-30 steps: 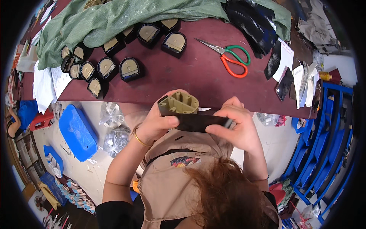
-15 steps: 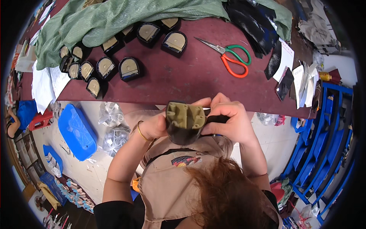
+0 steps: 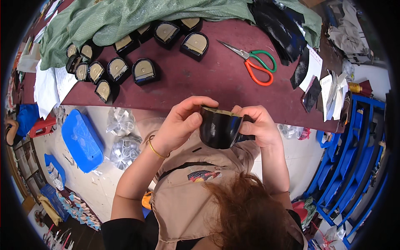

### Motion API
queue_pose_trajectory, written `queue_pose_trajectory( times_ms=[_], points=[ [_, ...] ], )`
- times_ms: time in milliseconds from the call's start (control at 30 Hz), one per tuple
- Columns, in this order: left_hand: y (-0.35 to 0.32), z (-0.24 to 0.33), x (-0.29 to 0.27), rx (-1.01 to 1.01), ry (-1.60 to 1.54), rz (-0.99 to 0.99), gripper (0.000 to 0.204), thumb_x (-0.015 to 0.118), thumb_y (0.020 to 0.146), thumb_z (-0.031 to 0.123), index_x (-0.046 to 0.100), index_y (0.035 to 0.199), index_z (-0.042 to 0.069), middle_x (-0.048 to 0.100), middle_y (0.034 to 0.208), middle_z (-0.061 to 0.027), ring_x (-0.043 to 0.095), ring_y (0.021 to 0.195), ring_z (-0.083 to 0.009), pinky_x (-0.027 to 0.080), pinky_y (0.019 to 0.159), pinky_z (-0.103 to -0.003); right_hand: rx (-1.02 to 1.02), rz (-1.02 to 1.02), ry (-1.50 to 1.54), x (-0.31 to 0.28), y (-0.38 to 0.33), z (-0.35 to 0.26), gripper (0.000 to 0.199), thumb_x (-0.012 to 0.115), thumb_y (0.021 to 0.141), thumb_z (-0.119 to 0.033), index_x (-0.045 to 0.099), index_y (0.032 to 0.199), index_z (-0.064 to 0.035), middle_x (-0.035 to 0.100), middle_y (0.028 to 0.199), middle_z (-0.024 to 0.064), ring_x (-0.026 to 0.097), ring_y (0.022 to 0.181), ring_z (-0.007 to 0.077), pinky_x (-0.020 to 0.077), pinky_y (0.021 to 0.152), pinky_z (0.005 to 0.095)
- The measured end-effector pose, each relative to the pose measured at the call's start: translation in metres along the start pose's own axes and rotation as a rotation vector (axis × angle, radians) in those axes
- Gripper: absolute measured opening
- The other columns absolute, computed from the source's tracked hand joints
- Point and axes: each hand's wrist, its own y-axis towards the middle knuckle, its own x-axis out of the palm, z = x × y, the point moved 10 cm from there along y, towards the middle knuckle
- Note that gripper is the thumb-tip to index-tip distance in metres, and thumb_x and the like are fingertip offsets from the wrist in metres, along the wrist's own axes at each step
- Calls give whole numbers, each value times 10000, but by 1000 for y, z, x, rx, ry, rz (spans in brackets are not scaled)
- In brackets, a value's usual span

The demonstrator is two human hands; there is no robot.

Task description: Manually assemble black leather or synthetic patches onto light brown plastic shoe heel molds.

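A block shoe heel (image 3: 218,132) covered in glossy black material is held up between my hands, just off the table's near edge. Its curved black side faces up, and only a thin strip of its tan top edge shows. My left hand (image 3: 183,121) grips it from the left, thumb at the side and forefinger at the top. My right hand (image 3: 260,127) is closed at the heel's right side, pinching a loose black flap (image 3: 246,134) of the covering. Part of the right fingers is hidden behind the heel.
Several black heels with tan faces (image 3: 144,71) stand on the dark red table (image 3: 179,89). Scissors (image 3: 253,62) with red and green handles lie at its right. Black material pieces (image 3: 279,29), papers (image 3: 58,85) and green sheeting (image 3: 137,18) are around. A blue tub (image 3: 83,141) sits below left.
The heel has been turned, so its hollow tan side no longer faces up and its black side shows. My left hand has shifted its fingers to the heel's upper left.
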Motion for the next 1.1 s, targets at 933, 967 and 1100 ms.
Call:
queue_pose_trajectory(
  times_ms=[933, 967, 1100],
  points=[
    [15, 33, -17, 412, 986, 201, 287, 676, 807, 108, 572, 1059, 19, 441, 1078, -122, 487, 983, -250, 434, 851, -314, -1007, -62, -1517, 142, -47, -51, 231, 791, 649, -236, 658, 741, -70, 513, 685, -5, 500, 693, 187, 428, 691, 363],
    [14, 34, -17, 429, 961, 187, 289, 667, 798, 87, 572, 1064, 22, 436, 1096, -122, 483, 1001, -250, 430, 866, -317, -908, -73, -1389, 132, -42, -56, 258, 781, 679, -262, 652, 746, -49, 510, 679, -5, 499, 676, 194, 430, 669, 354],
    [11, 40, -11, 459, 1016, 151, 300, 658, 762, 48, 583, 1052, 34, 424, 1134, -121, 479, 1045, -258, 421, 906, -341, -506, 401, -608, 29, -39, -54, 258, 650, 896, -246, 615, 1074, -62, 528, 647, -6, 504, 597, 82, 420, 578, 241]
  ],
)
